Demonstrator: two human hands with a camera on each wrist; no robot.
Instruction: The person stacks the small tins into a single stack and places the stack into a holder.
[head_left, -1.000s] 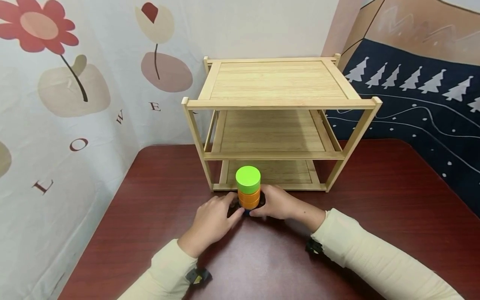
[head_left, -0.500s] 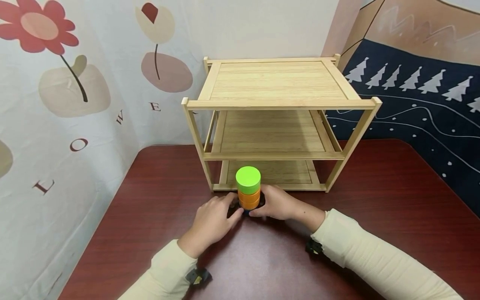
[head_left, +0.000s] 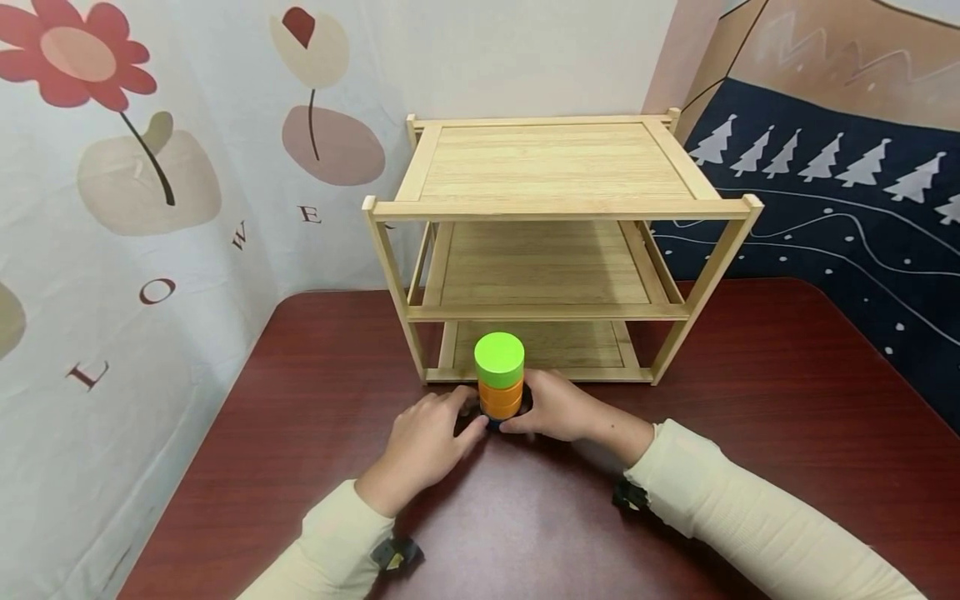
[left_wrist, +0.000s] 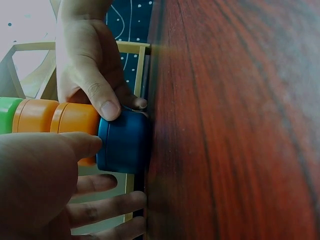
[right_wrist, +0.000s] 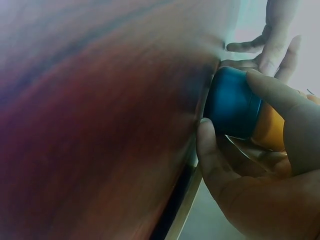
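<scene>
A stack of short round containers stands upright on the table: a green one (head_left: 499,360) on top, two orange ones (head_left: 501,400) below it, and a dark blue one (left_wrist: 125,140) at the bottom. From the right, my right hand (head_left: 558,406) holds the blue container, its thumb and a finger (right_wrist: 212,145) around it close to the tabletop. My left hand (head_left: 425,442) is at the stack's left side. Its thumb (left_wrist: 85,144) touches the edge of the blue container, while the other fingers (left_wrist: 107,205) stretch out loosely beside it.
Behind the stack rises a three-tier wooden shelf (head_left: 555,207), its lower front rail (head_left: 607,375) just past the hands. The dark red tabletop (head_left: 315,433) extends around them. Printed cloth (head_left: 247,150) covers the walls.
The stack has shifted very slightly to the right, together with the right hand. The left hand has stayed in nearly the same place.
</scene>
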